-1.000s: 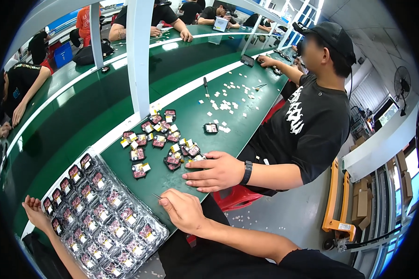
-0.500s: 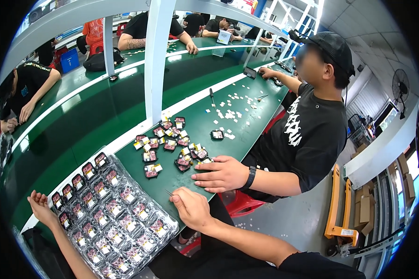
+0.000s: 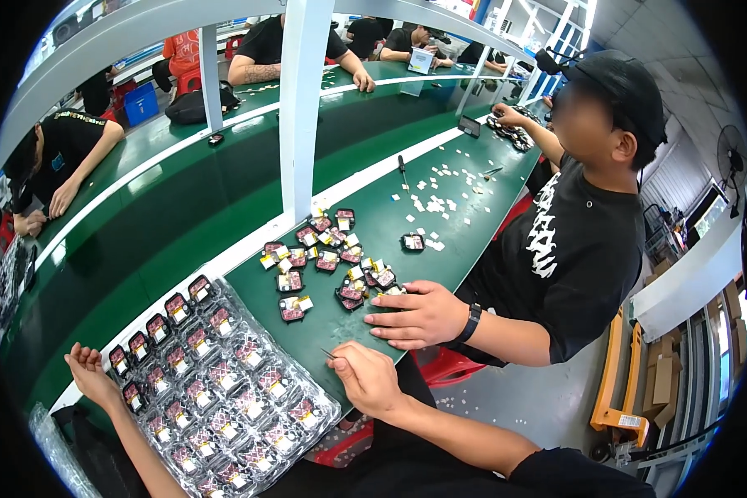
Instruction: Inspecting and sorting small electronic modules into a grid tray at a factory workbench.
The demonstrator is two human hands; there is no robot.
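Tweezers [image 3: 328, 354] stick out from the right hand [image 3: 368, 380], which is closed around them just beside the near edge of the green table [image 3: 440, 228], at the right end of the tray [image 3: 224, 390]. Only their thin dark tip shows, pointing left over the table toward the tray.

The left hand [image 3: 91, 378] lies at the tray's far left corner, palm up, fingers loosely curled and holding nothing; whether it touches the tray's rim I cannot tell. The two hands are well apart, with the tray between them.

The tray is clear moulded plastic, lying slantwise on the table's near edge, its pockets filled with small dark parts with reddish and white faces.

Just beyond the right hand a co-worker's hand [image 3: 415, 314] rests flat on the table, fingers spread, a dark band on its wrist. Its fingertips reach the loose parts [image 3: 328, 257], a heap of the same small pieces scattered near a white post [image 3: 300, 108]. One single part [image 3: 412, 242] lies apart to the right of the heap, and farther along are small white chips [image 3: 440, 195].

The co-worker sits at the right in a black printed shirt and a black cap. Other people sit along the benches behind.
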